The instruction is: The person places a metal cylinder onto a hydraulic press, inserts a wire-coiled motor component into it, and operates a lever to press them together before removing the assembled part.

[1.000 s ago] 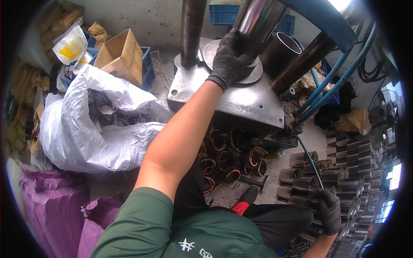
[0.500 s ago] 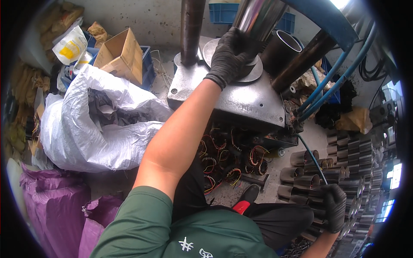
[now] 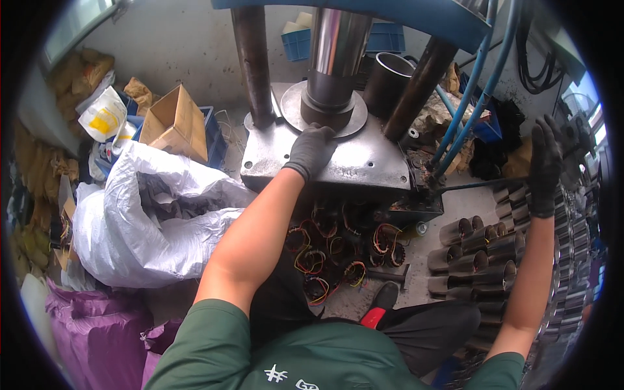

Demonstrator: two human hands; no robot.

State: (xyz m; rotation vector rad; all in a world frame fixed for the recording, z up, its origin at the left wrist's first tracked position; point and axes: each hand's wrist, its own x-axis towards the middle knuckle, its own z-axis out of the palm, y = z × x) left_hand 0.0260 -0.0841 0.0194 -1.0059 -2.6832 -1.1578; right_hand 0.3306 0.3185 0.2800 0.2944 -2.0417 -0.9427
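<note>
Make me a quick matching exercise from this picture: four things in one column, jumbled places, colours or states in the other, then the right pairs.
Things
1. Left hand
2. Carton
3. Right hand
4. Hoses

Places, colours or states
A. Blue
B. Over at the right, fingers stretched out
C. At the near edge of the metal disc
D. Brown, open at the top

Right pairs: 1-C, 2-D, 3-B, 4-A

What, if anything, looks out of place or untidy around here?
The wired rings lie jumbled by the press, while the tubes nearby are in rows. A T-shaped tool lies loose near a shoe.
</note>
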